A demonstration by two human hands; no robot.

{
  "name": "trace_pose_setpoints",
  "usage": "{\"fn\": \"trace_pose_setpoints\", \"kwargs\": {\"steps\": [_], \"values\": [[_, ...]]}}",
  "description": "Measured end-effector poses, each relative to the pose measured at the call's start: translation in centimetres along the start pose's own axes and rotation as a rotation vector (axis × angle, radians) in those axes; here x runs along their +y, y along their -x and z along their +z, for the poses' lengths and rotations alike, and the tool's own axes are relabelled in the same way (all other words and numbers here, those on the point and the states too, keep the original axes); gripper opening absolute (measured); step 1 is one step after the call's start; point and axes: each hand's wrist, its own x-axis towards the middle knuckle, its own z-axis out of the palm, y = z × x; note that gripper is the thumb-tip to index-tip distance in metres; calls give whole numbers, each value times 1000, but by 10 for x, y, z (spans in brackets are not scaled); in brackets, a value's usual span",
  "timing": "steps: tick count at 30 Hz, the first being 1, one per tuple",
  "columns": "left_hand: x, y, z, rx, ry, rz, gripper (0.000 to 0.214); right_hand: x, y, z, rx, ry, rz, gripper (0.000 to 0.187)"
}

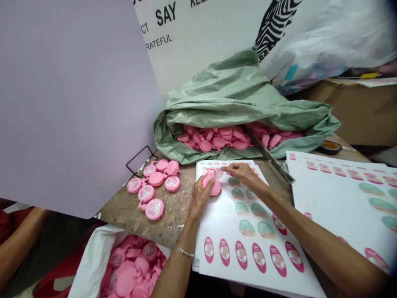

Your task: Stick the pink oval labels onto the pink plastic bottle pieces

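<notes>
Lilac board (62,103) fills the upper left of the frame, and at the far lower left a co-worker's forearm (18,244) lies well apart from the worktop. Along the bottom edge, a white bag (91,265) holds a heap of pink cases (130,269), and those facing up carry round labels. Above it, on the scuffed worktop (124,211), a loose group of cases (156,179) lies together: most wear a round label, while a few show bare pink. Behind them, a green sack (242,91) gapes open on a mass of loose cases (218,142), and I can make out no labels on those.

At the centre, the left hand (201,194) is closed around a pink case (214,188) just above a label sheet (223,215). The right hand (238,174) reaches across with its fingers stretched out, their tips at a round label (218,173) beside the case; I cannot tell whether they grip it. Many labels remain on the sheet in rows of pink ovals and green shapes.

To the right, a steel straightedge (269,155) slants down from the sack, a tape roll (330,147) sits beyond it, and a second label sheet (341,198) lies full of similar rows.
</notes>
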Motion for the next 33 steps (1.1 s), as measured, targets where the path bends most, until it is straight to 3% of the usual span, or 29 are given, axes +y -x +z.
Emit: {"fn": "trace_pose_setpoints", "kwargs": {"steps": [5,9,13,33], "values": [[11,13,2,-29,122,-4,55,-20,26,-14,25,-127,-93,43],[20,28,5,-122,322,-101,64,-25,55,-5,-75,-148,-208,41],[25,39,7,-148,341,-113,60,-25,71,3,-77,-157,-192,40],[32,45,10,-138,327,-89,63,-33,78,6,33,-182,-212,38]]}}
